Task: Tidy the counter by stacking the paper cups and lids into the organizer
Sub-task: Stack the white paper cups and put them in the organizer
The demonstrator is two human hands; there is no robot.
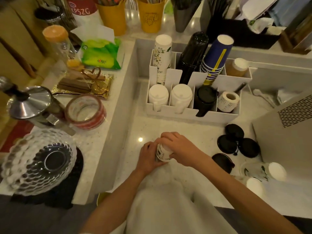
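Observation:
A white floral paper cup is upside down just above the counter, held from both sides by my left hand and my right hand. Behind it stands the white organizer. Its back row holds a floral cup stack, a black cup stack and a blue cup stack. Its front row holds white lids, black lids and a label roll. Several loose black lids lie at the right. Two floral cups lie on their sides near the right edge.
A grey machine stands at the right. The raised ledge at the left carries a tape roll, a glass dish, a metal press pot, a tissue pack and yellow buckets.

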